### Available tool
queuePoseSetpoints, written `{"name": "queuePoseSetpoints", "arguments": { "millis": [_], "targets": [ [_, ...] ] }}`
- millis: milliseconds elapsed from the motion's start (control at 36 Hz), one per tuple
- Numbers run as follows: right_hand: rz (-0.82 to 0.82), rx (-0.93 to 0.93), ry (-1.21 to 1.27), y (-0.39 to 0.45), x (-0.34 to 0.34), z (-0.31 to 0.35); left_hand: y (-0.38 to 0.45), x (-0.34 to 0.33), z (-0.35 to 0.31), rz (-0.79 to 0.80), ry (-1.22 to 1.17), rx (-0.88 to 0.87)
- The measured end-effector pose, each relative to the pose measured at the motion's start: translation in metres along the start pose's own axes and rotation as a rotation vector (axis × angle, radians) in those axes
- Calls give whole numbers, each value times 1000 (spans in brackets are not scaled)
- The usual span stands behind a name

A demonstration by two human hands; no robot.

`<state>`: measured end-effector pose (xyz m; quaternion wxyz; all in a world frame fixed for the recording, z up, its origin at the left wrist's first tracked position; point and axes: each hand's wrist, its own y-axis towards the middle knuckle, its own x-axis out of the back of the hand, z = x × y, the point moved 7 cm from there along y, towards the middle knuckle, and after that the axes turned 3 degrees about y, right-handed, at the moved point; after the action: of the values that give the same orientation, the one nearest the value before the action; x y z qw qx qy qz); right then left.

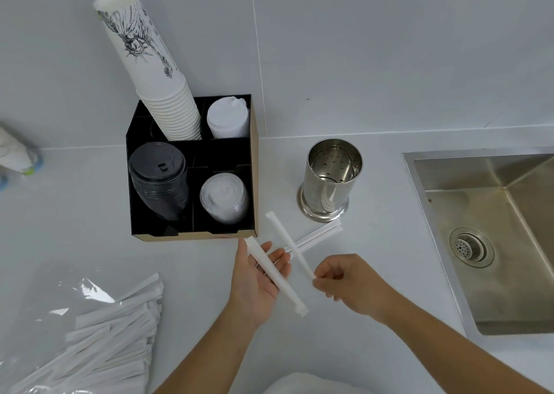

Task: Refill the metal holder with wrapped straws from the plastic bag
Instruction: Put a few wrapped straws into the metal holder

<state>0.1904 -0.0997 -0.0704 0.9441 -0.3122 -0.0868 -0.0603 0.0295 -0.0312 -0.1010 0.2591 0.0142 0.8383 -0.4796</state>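
The left hand [257,276] lies open, palm up, a wrapped straw [275,276] across its fingers. The right hand [350,285] pinches another straw [289,243] near the metal holder [329,180].

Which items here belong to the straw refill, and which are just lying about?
Part of the job: metal holder; plastic bag of wrapped straws; straw across the open left hand; straw pinched by the right hand.

Lying about: cup-and-lid organiser; paper cups; sink.

Plastic bag [45,318] (lower left) and sink [494,243] both cut off by frame edges
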Motion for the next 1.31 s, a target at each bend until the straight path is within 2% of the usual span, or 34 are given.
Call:
{"name": "queuePoseSetpoints", "arguments": {
  "millis": [194, 417, 556, 722, 917, 1167, 1306],
  "targets": [
    [-3, 43, -182, -6, -27, 11, -1, -5, 3, 66, -55, -2],
    [-90, 207, -343, 4, -14, 23, 2, 3, 2, 4, 31, -10],
    [-146, 310, -728, 35, 8, 32, 4, 11, 1, -16, 37, -6],
    [-28, 334, -1059, 78, 7, 27, 4, 17, -2, -37, 26, -8],
    [20, 314, -1187, 94, 0, 22, 3, 23, -8, -53, 15, -21],
    [86, 145, -1249, 93, 2, 16, 1, 23, -8, -47, 27, -28],
    [68, 172, -1271, 85, 0, 14, -2, 23, -8, -54, 29, -30]
  ]
}}
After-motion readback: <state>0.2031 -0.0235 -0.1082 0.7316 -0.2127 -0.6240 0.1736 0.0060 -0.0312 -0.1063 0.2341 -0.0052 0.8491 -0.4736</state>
